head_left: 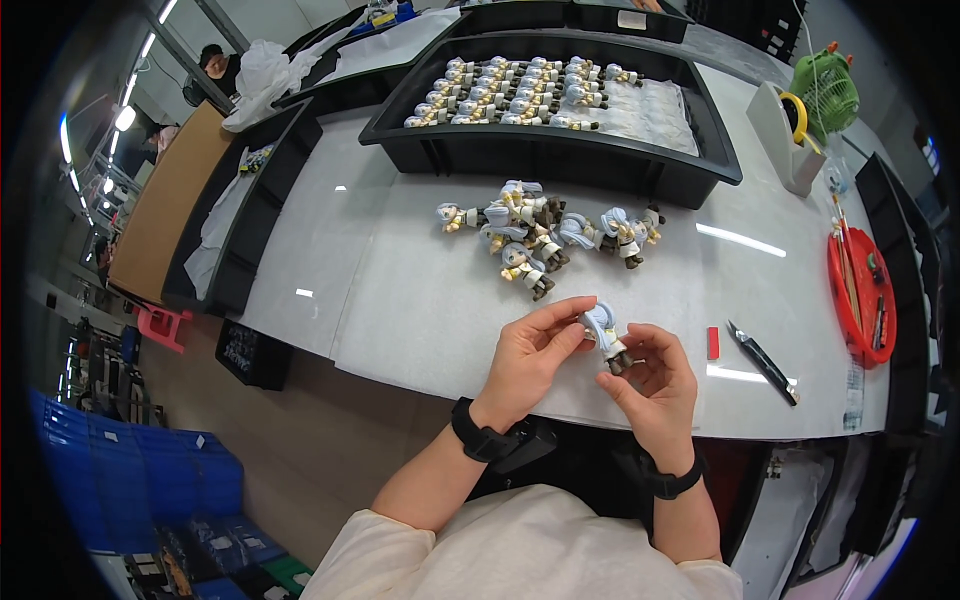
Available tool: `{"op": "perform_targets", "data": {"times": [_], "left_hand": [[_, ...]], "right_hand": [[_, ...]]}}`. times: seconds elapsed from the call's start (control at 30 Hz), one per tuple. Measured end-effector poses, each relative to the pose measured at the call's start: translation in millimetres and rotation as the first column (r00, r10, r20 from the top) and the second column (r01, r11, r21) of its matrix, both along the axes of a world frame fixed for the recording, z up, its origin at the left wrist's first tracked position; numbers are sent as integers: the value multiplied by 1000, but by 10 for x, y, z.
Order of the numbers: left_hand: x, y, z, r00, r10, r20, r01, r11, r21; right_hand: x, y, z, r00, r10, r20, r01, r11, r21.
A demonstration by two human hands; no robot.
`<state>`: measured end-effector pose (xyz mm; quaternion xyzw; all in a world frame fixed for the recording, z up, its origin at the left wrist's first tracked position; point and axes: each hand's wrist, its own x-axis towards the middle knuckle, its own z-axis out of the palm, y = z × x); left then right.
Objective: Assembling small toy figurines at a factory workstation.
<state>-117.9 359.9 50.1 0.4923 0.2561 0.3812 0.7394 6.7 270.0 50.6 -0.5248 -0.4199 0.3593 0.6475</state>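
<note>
Between my two hands, over the near edge of the white table, is a small figurine (604, 334) with pale blue hair, a white outfit and dark boots. My left hand (540, 350) pinches it at the hair with thumb and fingers. Around its boots and lower body close the fingers of my right hand (652, 378). Just beyond lies a loose pile of similar figurines (522, 228), several heaped together. Further back, rows of the same figurines (500, 92) lie in a black tray (550, 150) on white lining.
Right of my hands lie a small red block (713, 343) and a craft knife (764, 364). A red round tray (836, 300) holds brushes and tools. Behind it stand a green fan (826, 92) and a white holder with yellow tape (796, 116). Another black tray (270, 200) stands left.
</note>
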Motion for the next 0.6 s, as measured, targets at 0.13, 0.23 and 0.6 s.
{"op": "perform_targets", "data": {"times": [0.13, 0.23, 0.6], "left_hand": [[-9, 12, -21, 999, -43, 26, 43, 999, 17], [-8, 14, -3, 997, -57, 42, 56, 998, 24], [-26, 26, -23, 996, -75, 52, 78, 996, -42]], "right_hand": [[5, 0, -4, 1000, 1, 25, -1, 1000, -8], [5, 3, -6, 999, -5, 42, 5, 1000, 2], [1, 1, -3, 999, -13, 50, 13, 1000, 7]]}}
